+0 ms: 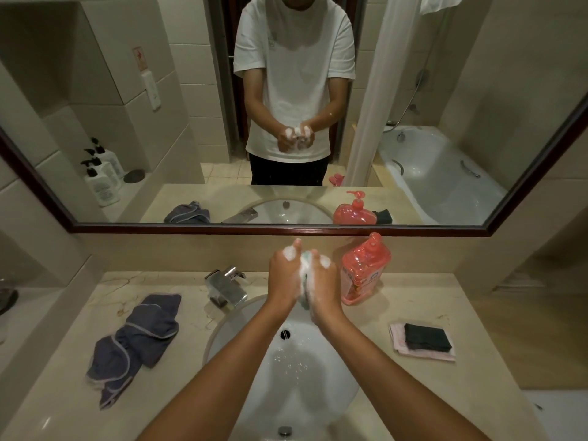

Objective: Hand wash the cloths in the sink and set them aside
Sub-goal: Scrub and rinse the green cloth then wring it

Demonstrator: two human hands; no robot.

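Both my hands are raised over the back of the white sink (241, 332), pressed together and covered in white foam. My left hand (284, 275) and my right hand (323, 281) grip a small pale greenish cloth (306, 265) squeezed between them; only a thin strip of it shows. A crumpled dark blue cloth (136, 342) lies on the counter left of the sink. A folded black cloth (428, 337) sits on a folded pink cloth (413, 353) on the counter to the right.
A chrome tap (227, 286) stands at the sink's back left. A red pump bottle of soap (362, 272) stands just right of my hands. The beige stone counter (397, 393) surrounds the sink. A wide mirror (127, 90) hangs behind.
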